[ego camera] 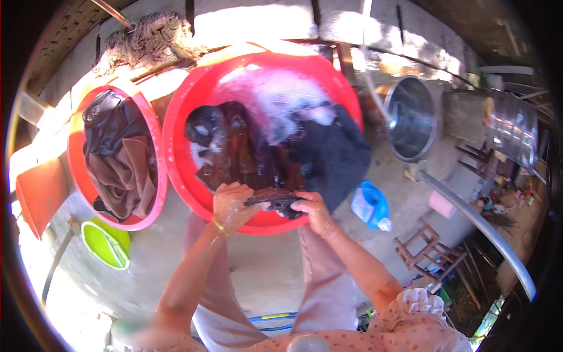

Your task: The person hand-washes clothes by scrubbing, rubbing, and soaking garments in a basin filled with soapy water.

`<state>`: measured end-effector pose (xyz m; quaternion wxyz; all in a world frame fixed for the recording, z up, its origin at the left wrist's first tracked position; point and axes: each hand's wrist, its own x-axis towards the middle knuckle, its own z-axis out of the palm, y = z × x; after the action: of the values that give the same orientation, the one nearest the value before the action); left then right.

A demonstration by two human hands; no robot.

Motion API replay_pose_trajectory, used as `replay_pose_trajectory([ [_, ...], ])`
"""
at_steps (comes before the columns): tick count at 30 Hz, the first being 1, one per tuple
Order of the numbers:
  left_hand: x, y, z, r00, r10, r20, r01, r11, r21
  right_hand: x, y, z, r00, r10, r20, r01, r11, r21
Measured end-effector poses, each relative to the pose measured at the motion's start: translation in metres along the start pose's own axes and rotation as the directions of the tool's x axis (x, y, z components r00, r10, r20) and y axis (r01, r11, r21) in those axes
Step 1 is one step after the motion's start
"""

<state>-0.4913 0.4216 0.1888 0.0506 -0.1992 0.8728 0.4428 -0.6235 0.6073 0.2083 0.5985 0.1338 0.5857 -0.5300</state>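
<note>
My left hand (234, 206) and my right hand (313, 211) grip a bunched piece of dark wet cloth (277, 201) between them, over the near rim of a large red plastic basin (184, 185). In the basin lie soaked dark garments (239, 145) in brown and black, with white suds (286, 97) towards the far side. A dark grey-blue garment (338, 154) hangs over the basin's right rim. A bracelet circles my left wrist.
Left stands a smaller red basin (162, 189) with brown and black garments (125, 171). Nearby are a lime-green container (105, 244) and an orange container (42, 193). On the right are a blue bottle (373, 206), a metal pot (411, 119), a metal pipe (479, 220) and a wooden stool (424, 251).
</note>
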Motion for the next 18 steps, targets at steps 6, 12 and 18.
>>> replay_pose_trajectory([
  [6, -0.022, 0.099, -0.099, 0.975, 0.048, -0.216, -0.081, 0.986, -0.146, -0.128, -0.068, 0.071, 0.998, -0.060, 0.001, 0.060, 0.995, 0.081],
  [12, -0.046, 0.188, -0.203, 0.905, 0.267, -0.331, -0.362, 0.893, -0.269, -0.253, -0.147, 0.133, 0.960, -0.184, 0.211, 0.196, 0.980, -0.038],
  [18, -0.072, 0.260, -0.275, 0.768, 0.508, -0.391, -0.615, 0.755, -0.227, -0.335, -0.184, 0.157, 0.155, -0.777, 0.610, 0.971, 0.006, -0.239],
])
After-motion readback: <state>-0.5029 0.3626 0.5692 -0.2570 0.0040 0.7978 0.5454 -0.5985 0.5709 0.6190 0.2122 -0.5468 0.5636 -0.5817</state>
